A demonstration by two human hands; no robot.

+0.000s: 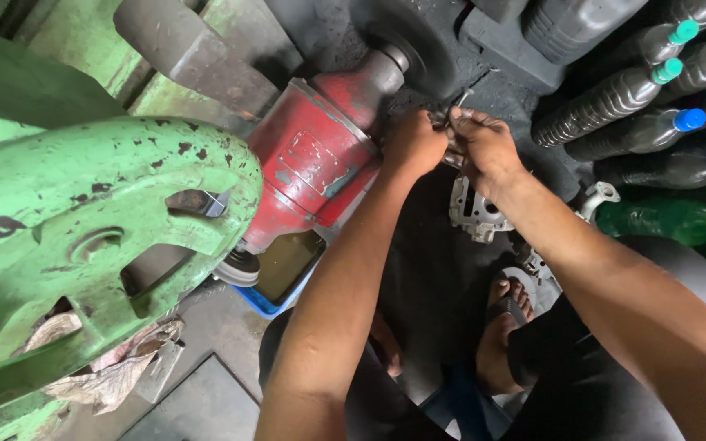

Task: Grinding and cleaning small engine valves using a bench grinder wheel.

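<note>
**Small metal part held at a grinding wheel: items and handling notes**

- Left hand (413,145): fingers curled shut around one end of the small dark metal part (449,122), knuckles up, close to the motor's shaft end.
- Right hand (484,147): fingers pinched on the other end of the same part, touching the left hand. The part sits between the two hands, just below the wheel; its exact shape is too hidden to tell.
- Dark round grinding wheel (406,33): mounted on the grey steel shaft of the worn red-painted motor housing (314,155). Whether it spins cannot be told.
- Judgement on doing this well: keep both grips firm and low on the part, fingertips behind the contact edge, wrists braced, pressure light and even, so the piece is not snatched or the knuckles drawn in.
- Large chipped green cast-iron flywheel (100,220): left of the motor, apart from the hands.
- Pale cast-metal housing piece (474,211): on the floor below the hands.
- Row of dark-filled plastic bottles with blue and teal caps (663,122): stacked to the right, well apart.
- Sandalled foot (504,322): on the floor beneath.
</note>
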